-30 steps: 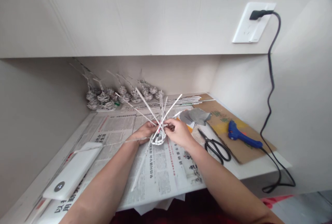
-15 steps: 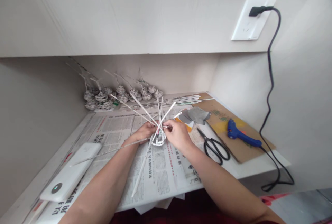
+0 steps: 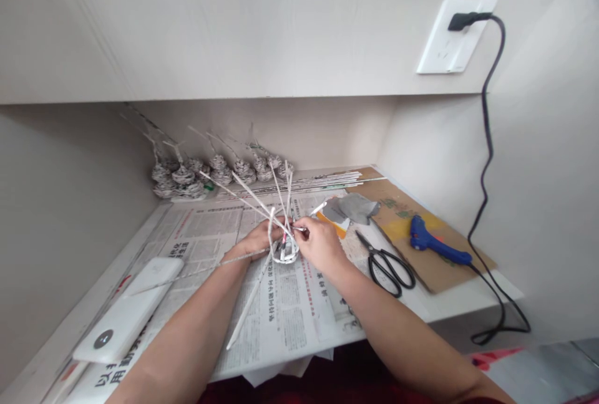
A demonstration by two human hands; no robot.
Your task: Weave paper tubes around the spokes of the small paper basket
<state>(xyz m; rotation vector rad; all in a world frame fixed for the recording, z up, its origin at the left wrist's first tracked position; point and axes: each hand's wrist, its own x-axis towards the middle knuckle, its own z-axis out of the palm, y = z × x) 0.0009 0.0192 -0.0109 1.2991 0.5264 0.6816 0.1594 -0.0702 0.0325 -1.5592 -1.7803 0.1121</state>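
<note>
The left hand and right hand pinch the weave; it looks light, springy, easily crushed, best held by its woven base.

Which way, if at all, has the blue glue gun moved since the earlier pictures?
No: the blue glue gun lies on the same part of the cardboard as before.

The left forearm and right forearm are seen bare, as are the left hand and right hand. Between the arms, at the bottom edge, a dark garment is partly shown, its deep red shaded to near-black; its cut and pattern cannot be made out in the shadow.
</note>
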